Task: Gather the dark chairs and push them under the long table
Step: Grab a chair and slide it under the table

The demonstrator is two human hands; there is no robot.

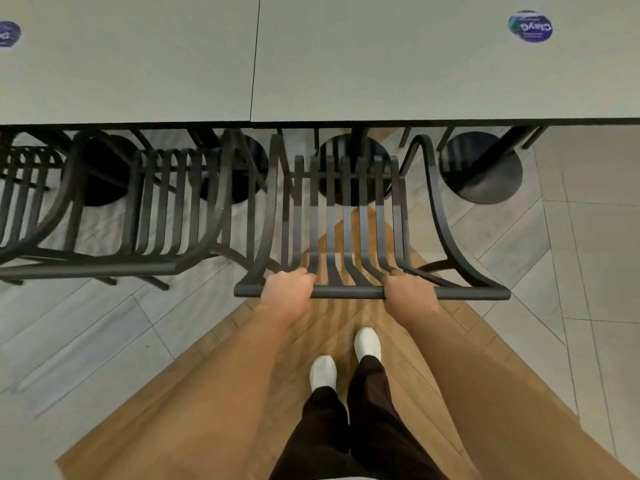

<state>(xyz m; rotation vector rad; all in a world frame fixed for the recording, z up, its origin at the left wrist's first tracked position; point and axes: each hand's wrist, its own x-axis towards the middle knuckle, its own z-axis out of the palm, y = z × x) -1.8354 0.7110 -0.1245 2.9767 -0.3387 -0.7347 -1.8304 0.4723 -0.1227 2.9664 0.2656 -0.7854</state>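
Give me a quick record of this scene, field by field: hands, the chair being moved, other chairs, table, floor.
left hand: grips the top rail of the held chair
right hand: grips the same rail
held chair: dark, slatted, front under the long table
neighbouring chair: dark, to the left, tucked under the table
table: pale top, blue round sticker
floor: wood strip underfoot, grey tiles either side

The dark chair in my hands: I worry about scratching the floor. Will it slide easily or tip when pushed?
The chair looks like stiff slatted metal, so it probably won't flex. Both hands, left and right, grip the top rail, high up; a hard shove might tip it. Thin legs could scrape the floor.
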